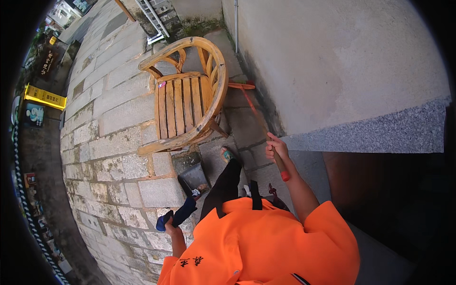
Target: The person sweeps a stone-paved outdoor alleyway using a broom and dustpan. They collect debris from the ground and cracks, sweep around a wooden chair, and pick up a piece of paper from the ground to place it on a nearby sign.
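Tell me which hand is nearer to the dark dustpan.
Left: the left hand is below the dustpan in the picture, slightly left; the right hand is farther away, up and right, gripping the broom handle.

Soft daylight, deep shadow lower right, bowed paving (128, 111), black fisheye rim
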Demonstrator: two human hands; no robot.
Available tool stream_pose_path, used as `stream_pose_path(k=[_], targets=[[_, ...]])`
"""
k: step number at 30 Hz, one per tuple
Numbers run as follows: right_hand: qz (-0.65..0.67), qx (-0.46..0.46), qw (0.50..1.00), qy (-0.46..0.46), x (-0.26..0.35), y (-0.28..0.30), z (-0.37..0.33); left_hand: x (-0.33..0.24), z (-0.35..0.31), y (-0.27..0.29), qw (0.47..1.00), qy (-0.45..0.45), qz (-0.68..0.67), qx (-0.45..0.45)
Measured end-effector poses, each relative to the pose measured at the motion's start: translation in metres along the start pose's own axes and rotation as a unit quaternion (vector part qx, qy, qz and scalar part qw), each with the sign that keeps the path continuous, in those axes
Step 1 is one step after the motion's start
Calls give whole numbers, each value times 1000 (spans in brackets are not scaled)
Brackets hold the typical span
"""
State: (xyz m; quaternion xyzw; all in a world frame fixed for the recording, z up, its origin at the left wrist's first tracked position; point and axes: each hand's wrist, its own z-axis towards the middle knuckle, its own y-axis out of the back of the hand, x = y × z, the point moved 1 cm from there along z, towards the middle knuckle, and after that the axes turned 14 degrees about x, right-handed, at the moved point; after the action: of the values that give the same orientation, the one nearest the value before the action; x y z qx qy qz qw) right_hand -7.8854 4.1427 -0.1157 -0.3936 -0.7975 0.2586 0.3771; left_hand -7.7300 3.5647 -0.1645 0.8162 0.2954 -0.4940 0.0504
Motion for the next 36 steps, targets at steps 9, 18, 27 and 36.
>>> stream_pose_path(k=[9,18,27,36], targets=[[140,-5,990,25,-114,66,-273,3,-15,-36,993,30,47,108],[-80,-21,997,-9,-89,9,-345,-5,-31,-102,957,10,123,262],[48,32,997,42,-65,20,-174,-5,-21,-148,933,78,238,259],[159,-109,980,47,-161,21,-305,-3,-4,-216,845,61,373,379]])
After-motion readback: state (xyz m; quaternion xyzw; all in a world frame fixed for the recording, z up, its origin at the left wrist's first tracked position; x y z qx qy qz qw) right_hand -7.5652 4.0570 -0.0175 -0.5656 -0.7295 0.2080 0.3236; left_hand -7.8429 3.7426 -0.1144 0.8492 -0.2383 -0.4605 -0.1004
